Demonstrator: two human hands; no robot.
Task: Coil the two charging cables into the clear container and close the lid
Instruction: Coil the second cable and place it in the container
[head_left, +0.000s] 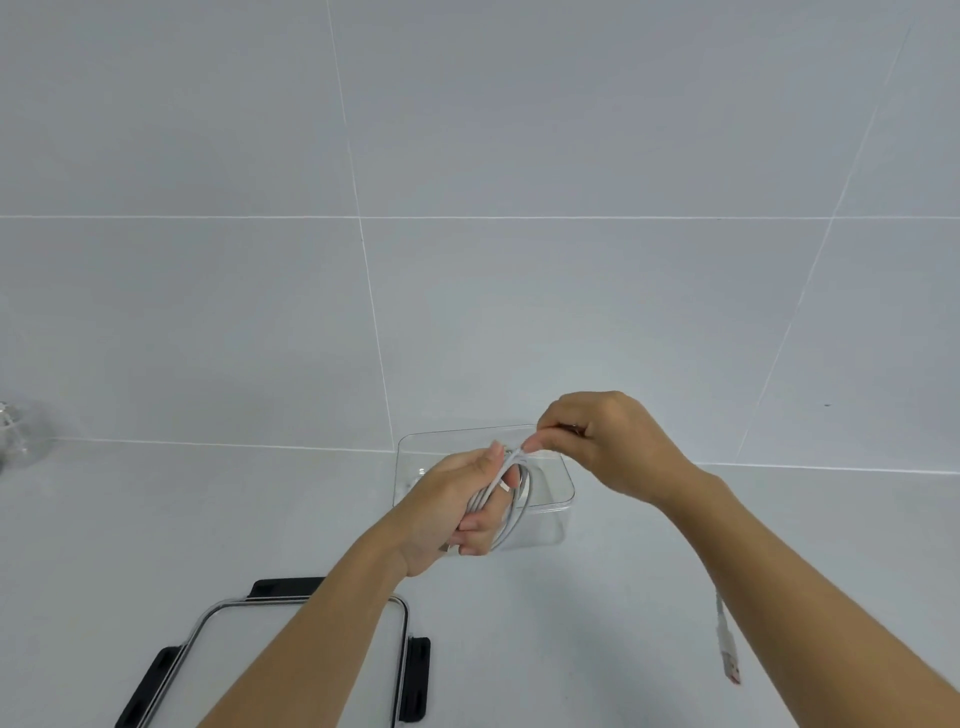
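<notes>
Charging cable (508, 467) coiling over clear container (566, 499): loops gripped in curled left hand (447, 501), tail pinched by right hand (608, 441); next, likely finish winding, lower in.

Desk: pale grey smooth desk (156, 519).
Back centre: clear rectangular plastic container (563, 522), upright, open.
Near left: clear rectangular lid (234, 649), flat, 3 black latches showing, well apart from the container.
Right: white cable end (726, 644) with red-tipped USB plug.
Far left: clear glass object (15, 436), cut off.

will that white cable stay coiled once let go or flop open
Likely floppy: the white cable hangs in loose loops from the left hand. Only that grip seems to hold them, so they may spring wider once released.
</notes>
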